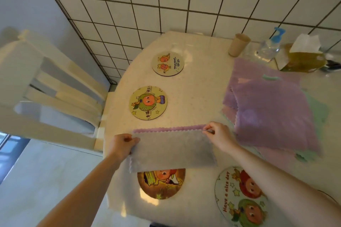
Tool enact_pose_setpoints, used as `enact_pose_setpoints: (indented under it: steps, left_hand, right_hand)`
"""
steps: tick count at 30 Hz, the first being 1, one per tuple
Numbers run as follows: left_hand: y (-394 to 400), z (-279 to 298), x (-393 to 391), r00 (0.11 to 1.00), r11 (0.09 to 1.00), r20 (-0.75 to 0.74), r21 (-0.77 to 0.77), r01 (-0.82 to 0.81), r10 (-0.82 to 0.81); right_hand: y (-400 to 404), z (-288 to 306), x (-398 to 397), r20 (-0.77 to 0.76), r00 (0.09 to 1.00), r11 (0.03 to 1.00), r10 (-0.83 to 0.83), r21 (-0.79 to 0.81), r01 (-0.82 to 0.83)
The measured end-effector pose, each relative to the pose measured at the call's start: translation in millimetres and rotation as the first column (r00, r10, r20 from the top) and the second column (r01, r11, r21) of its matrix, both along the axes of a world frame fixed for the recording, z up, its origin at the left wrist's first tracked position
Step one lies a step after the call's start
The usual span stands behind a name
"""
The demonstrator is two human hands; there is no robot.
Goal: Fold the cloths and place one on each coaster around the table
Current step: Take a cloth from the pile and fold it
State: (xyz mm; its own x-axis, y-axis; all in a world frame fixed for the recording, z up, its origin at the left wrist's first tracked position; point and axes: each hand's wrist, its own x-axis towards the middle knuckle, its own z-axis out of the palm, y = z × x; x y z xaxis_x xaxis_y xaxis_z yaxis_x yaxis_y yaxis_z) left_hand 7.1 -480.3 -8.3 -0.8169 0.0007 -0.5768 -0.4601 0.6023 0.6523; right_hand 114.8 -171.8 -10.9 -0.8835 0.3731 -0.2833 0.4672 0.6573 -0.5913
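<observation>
Fleecy grey-and-lilac cloth (pixel 171 150) with scalloped edges, half folded, pinched at its top corners by left hand (pixel 122 143) and right hand (pixel 218 135), hanging over the round printed coaster (pixel 161 183) at six o'clock. Likely to slip askew if either pinch loosens. At three o'clock, limp unfolded pile of cloths (pixel 273 105).

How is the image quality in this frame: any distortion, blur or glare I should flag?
Head view: strong wide-angle bending of the wall tiles and chair; soft focus throughout, worst at the pump bottle; bright glare patch on the near coaster under the held cloth.
</observation>
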Motion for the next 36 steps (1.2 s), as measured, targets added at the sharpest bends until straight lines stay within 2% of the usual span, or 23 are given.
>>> enact_pose_setpoints:
  steps: [5,15,28,32,34,36]
  left_hand:
    - [5,-11,-3,0.998,0.998,0.038,0.01,-0.059,0.058]
    - [11,-19,-11,0.989,0.989,0.056,0.041,-0.141,0.138]
    - [16,-23,-18,0.968,0.97,0.063,-0.036,-0.24,0.242]
    - [8,-13,-10,0.963,0.961,-0.06,-0.068,-0.267,0.264]
    - [7,-5,9,0.961,0.976,-0.216,-0.093,-0.197,0.173]
    - [8,3,41,0.916,0.99,-0.399,-0.143,-0.018,-0.041]
  right_hand:
    - [12,-23,-13,0.042,0.998,0.997,-0.038,-0.06,0.041]
    - [15,-28,-23,0.062,0.996,0.996,-0.062,-0.059,0.066]
    - [11,-31,-27,0.049,0.991,0.991,-0.128,-0.034,0.13]
    - [10,-14,-20,-0.096,0.972,0.977,-0.213,0.006,0.214]
    - [1,-3,-5,-0.162,0.978,0.987,-0.134,0.062,0.145]
    - [-17,2,21,-0.171,0.984,0.99,0.057,0.136,-0.034]
